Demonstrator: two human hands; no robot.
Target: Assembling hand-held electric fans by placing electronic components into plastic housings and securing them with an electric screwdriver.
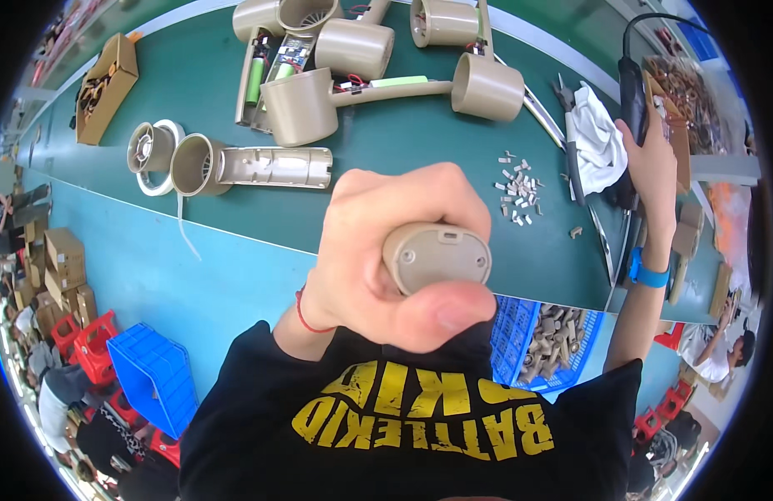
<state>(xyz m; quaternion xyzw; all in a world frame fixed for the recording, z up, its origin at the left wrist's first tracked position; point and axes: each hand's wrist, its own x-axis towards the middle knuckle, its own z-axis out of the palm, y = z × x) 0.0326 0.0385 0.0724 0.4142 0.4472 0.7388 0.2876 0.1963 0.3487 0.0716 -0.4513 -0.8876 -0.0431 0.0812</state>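
My left hand [395,250] is closed in a fist around a beige plastic handle [441,259] in front of my chest. The handle's rounded end faces up, showing a small slot and two screw holes; the rest is hidden by my fingers and palm. Over at the right side of the bench, my right hand [651,163] is wrapped around a black corded electric screwdriver [632,88]. Its fingertips are partly hidden. Just left of that hand lie a crumpled white cloth [598,142] and pliers [563,93].
Beige round housings [299,108] with green batteries and wires stand across the back. An open half-shell housing [274,167] lies left. Small metal clips [520,188] are scattered right of centre. A cardboard box [108,92] sits far left; a blue crate [507,334] holds beige parts below the bench.
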